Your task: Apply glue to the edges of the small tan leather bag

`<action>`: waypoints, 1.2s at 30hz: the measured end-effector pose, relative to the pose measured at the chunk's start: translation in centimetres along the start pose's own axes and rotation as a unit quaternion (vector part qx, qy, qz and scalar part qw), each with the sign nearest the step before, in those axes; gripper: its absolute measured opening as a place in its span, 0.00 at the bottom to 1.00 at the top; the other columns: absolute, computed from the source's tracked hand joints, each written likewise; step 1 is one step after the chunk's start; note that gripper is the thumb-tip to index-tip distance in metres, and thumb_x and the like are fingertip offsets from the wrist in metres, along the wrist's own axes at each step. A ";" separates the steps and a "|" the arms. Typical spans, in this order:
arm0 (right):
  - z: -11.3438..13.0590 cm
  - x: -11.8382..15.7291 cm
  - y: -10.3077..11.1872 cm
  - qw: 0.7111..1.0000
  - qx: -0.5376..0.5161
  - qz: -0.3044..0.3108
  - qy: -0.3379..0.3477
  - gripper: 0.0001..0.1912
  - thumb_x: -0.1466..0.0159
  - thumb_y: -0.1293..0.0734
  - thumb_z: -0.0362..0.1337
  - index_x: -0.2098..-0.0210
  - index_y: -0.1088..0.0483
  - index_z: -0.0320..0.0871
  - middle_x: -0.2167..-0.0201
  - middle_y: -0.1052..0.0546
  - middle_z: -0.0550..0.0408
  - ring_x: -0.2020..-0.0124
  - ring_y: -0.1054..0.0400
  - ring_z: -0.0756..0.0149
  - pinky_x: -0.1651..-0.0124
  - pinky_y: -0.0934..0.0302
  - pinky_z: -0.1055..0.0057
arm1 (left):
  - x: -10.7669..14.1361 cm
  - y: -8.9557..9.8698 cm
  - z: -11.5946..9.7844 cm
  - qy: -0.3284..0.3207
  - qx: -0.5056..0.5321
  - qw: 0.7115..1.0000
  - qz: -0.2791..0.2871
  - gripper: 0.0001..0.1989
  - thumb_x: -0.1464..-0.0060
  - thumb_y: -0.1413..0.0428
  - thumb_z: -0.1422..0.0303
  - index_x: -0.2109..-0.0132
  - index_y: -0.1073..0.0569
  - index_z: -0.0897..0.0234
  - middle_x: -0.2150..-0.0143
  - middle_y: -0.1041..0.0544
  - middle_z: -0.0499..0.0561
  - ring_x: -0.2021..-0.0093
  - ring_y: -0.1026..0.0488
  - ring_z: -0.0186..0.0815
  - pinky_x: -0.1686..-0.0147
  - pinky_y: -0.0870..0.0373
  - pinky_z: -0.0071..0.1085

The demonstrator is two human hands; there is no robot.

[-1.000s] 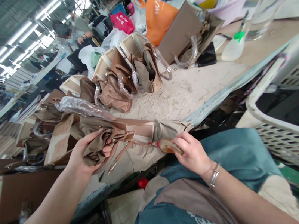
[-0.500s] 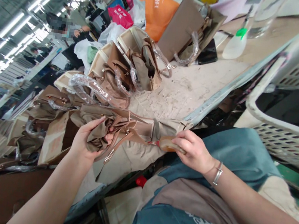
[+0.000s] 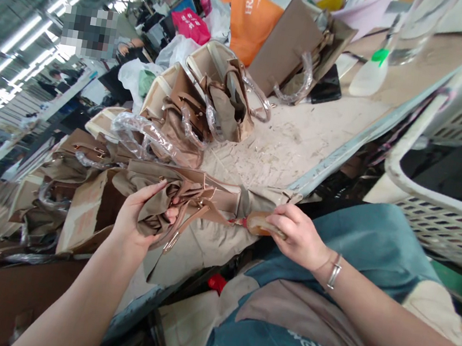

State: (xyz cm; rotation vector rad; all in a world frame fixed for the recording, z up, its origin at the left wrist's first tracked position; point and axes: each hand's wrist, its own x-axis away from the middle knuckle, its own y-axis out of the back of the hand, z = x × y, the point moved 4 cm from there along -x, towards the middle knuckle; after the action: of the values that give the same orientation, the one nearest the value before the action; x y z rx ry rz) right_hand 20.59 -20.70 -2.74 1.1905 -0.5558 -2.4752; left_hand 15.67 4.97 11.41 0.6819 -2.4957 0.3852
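My left hand (image 3: 141, 214) is closed around bunched taupe fabric of a brown handbag (image 3: 219, 193), which lies on its side at the table edge. A strap with a metal buckle (image 3: 173, 240) hangs below my fingers. My right hand (image 3: 298, 235) grips an amber squeeze bottle (image 3: 258, 223) with a narrow reddish tip. This tip points left and meets or nearly meets the edge of a brown strip on the bag; I cannot tell whether they touch. Beneath the bag spreads a beige cloth (image 3: 210, 246).
Several brown handbags (image 3: 183, 113) with plastic-wrapped handles line the table's far side. An orange bag (image 3: 252, 21), a clear bottle with a green collar (image 3: 369, 75) and a black flat object (image 3: 327, 86) lie beyond. A white plastic basket (image 3: 437, 200) stands right. One person (image 3: 124, 45) sits behind.
My view has shifted slightly, so the background sits a little further right. Both hands keep their holds, and the bottle tip stays at about the same place on the bag.
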 end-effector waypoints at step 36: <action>-2.7 -1.5 0.0 0.989 -0.032 -0.047 -0.138 0.03 0.36 0.35 0.36 0.62 0.34 0.45 0.66 0.33 0.52 0.65 0.35 0.64 0.62 0.36 0.67 | -2.0 -0.9 -0.3 -0.008 -0.038 0.999 0.004 0.15 0.40 0.51 0.65 0.72 0.27 0.64 0.77 0.28 0.48 0.84 0.35 0.26 0.86 0.36 0.21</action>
State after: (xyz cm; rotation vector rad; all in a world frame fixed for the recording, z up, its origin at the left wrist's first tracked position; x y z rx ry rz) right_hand 23.60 -20.55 -3.32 0.8731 -0.4964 -2.7372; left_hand 17.70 5.13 10.70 0.6476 -2.5151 0.2881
